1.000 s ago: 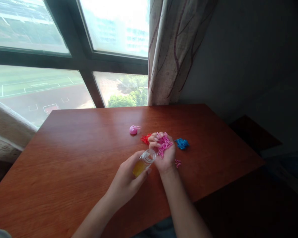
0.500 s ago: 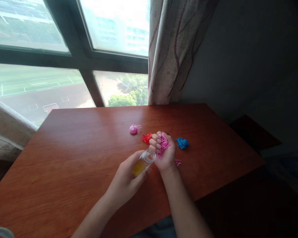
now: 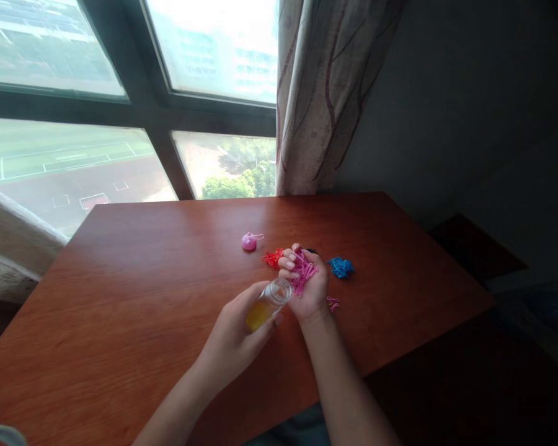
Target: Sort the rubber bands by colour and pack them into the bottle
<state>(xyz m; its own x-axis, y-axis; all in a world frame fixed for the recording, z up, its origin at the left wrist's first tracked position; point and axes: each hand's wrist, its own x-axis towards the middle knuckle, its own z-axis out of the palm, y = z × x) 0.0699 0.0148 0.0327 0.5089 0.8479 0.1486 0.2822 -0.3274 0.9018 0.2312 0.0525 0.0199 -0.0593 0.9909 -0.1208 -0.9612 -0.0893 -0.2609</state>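
Observation:
My left hand [image 3: 239, 319] grips a clear glass jar [image 3: 270, 302], tilted with its mouth towards my right hand. Something yellow lies in its lower part. My right hand [image 3: 314, 294] is cupped, palm up, with its fingers curled around a clump of small pink bands [image 3: 302, 272]. The jar's rim is right beside the pink clump; whether they touch I cannot tell. Behind my right fingers sits a red pile of similar pieces [image 3: 272, 257], partly covered by them. To the right lies a blue pile [image 3: 341, 267], and a few loose pink pieces [image 3: 333, 303] are near my right wrist.
A pink rounded object with a thin loop [image 3: 248, 241] stands farther back on the brown wooden table [image 3: 144, 297]. Something black [image 3: 312, 251] shows behind my right hand. A clear rim [image 3: 2, 435] peeks in at the lower left. Window and curtain [image 3: 325, 93] border the table's far side.
My right fingers have loosened slightly, and more of the pink clump shows in the palm. The jar stays tilted in my left hand, almost unmoved.

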